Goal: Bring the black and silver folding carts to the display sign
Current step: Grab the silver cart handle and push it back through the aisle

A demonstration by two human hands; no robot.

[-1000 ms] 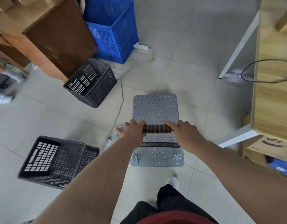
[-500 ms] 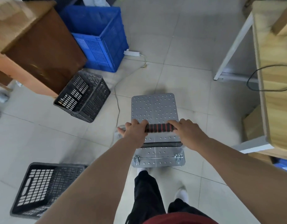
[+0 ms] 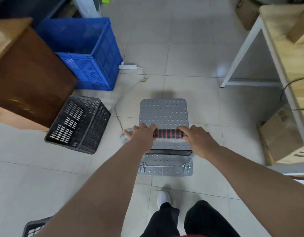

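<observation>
The floor [image 3: 190, 53] is pale grey glazed tile with thin grout lines, crowded at the left by a dark brown wooden cabinet [image 3: 28, 79], a big blue perforated plastic crate [image 3: 89, 53] and a black slotted plastic basket [image 3: 79, 124] lying tipped beside it; a white power strip [image 3: 128, 66] trails its cord across the tiles. At the right stands a light wood desk [image 3: 295, 65] on white metal legs, with cardboard boxes under it. The silver folding cart [image 3: 164, 115], a flat metal deck studded with small dimples, sits mid-floor directly ahead of the person. Since half a second ago it has rolled forward, the black basket now lies beside it rather than ahead, and the second basket has slid almost out at the bottom left. The left hand [image 3: 142, 134] and right hand [image 3: 197, 139] each have fingers clamped on the ribbed black-and-red foam handle [image 3: 168, 133].
</observation>
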